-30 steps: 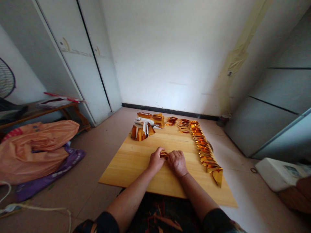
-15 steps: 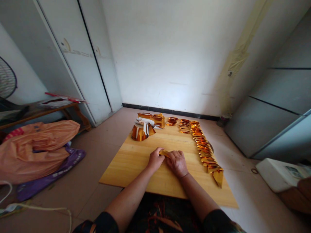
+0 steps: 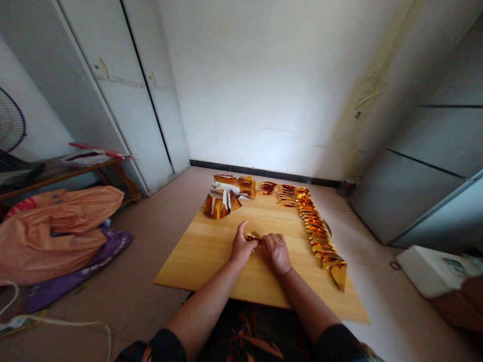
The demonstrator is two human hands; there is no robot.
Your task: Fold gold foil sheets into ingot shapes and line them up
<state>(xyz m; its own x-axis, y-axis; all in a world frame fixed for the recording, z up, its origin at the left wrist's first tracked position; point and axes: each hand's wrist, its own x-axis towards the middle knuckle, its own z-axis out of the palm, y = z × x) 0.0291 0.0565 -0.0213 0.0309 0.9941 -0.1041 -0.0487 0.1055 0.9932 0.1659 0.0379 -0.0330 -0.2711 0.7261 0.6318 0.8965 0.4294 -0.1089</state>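
Observation:
A small piece of folded gold foil paper (image 3: 253, 236) is held between my hands, low over the wooden board (image 3: 204, 256). My left hand (image 3: 241, 246) grips its left end, with one finger raised away from it. My right hand (image 3: 276, 251) pinches the right end, its fingers curled and the fingertips partly hidden. Along the board's right side runs a long row of folded gold foil pieces (image 3: 315, 226). Shorter rows of folded foil (image 3: 287, 195) lie at the far edge. Stacked gold foil sheets (image 3: 218, 206) with white undersides stand at the far left corner.
A white wall (image 3: 264, 100) rises behind the board. Grey cabinets (image 3: 124, 90) stand at the left, and a grey refrigerator-like unit (image 3: 426, 151) at the right. An orange cloth bundle (image 3: 64, 226) and a purple bag (image 3: 86, 271) lie on the floor. A white box (image 3: 430, 271) sits at right.
A finger of my left hand has lifted upward, and the foil piece between my hands now looks bent or partly opened. My right hand has barely moved.

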